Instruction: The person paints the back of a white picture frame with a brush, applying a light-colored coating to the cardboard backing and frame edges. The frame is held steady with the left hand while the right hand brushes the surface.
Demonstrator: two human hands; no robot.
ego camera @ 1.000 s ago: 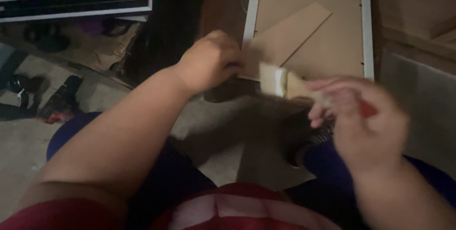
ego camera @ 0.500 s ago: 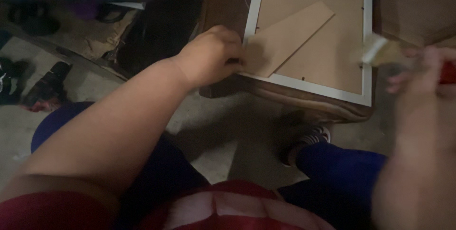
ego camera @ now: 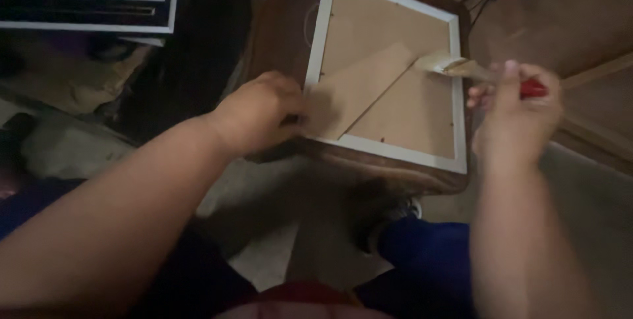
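Back over the picture frame [ego camera: 388, 75] comes the brush [ego camera: 455, 66], bristles now touching the backing near its right edge. That white frame lies face down on a dark wooden stool [ego camera: 277, 16]. Left hand [ego camera: 258, 118] pins its near-left corner, fingers curled. Right hand [ego camera: 517, 118] grips the red handle. Brushing looks underway; next, a steady stroke along the cardboard strut [ego camera: 359, 88].

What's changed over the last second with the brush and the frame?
The right hand carried the paintbrush from the frame's near edge out to the right, then back so its bristles are over the cardboard stand. The left hand stays on the picture frame.
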